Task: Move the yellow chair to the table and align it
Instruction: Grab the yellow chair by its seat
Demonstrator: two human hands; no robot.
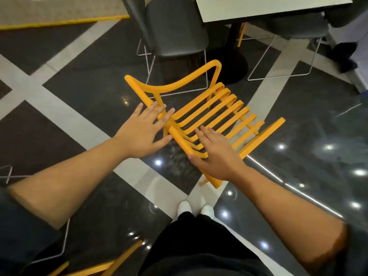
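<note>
The yellow chair [217, 108], made of slats with a curved backrest, stands on the dark floor in the middle of the head view, turned at an angle. The white table [258, 8] is at the top right, beyond it. My left hand [143, 130] is spread flat, fingers apart, its fingertips at the chair's left rear post below the backrest. My right hand [217, 156] lies with fingers extended over the near edge of the slatted seat, thumb under the seat's front rail. Neither hand has closed around the chair.
A dark grey chair [175, 30] with thin white wire legs stands at the table's left side, just behind the yellow chair. The table's black pedestal base [233, 62] and another grey chair [298, 26] lie right. Another yellow chair [111, 263] sits bottom left. My white shoes [197, 210] are below.
</note>
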